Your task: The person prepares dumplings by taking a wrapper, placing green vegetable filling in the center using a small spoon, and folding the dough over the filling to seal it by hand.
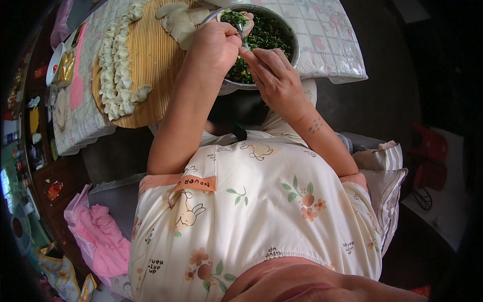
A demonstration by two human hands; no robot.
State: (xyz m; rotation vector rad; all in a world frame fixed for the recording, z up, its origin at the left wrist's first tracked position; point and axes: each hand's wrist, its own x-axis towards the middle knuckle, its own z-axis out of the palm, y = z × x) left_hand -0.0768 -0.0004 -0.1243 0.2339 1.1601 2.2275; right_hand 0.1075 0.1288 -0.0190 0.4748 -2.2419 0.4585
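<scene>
Over a metal bowl [297,53] of chopped green filling [269,36], my left hand [215,47] cups a round dough wrapper [247,25]. A mound of the green filling [231,16] lies on that wrapper. My right hand [277,79] grips a metal spoon [243,37] by its handle, the far end of the spoon touching the mound. Left of the bowl, several loose wrappers [177,20] overlap on a round slatted board [153,56]. Filled, folded dumplings [122,70] stand in rows along the board's left side, and one dumpling [141,93] sits at the end of the rows.
The table [324,37] has a patterned plastic cover. A pink spatula [76,90], a gold packet [66,68] and a white bowl [56,62] lie left of the board. Pink cloth [100,241] rests at lower left. A red chair [428,154] stands at far right.
</scene>
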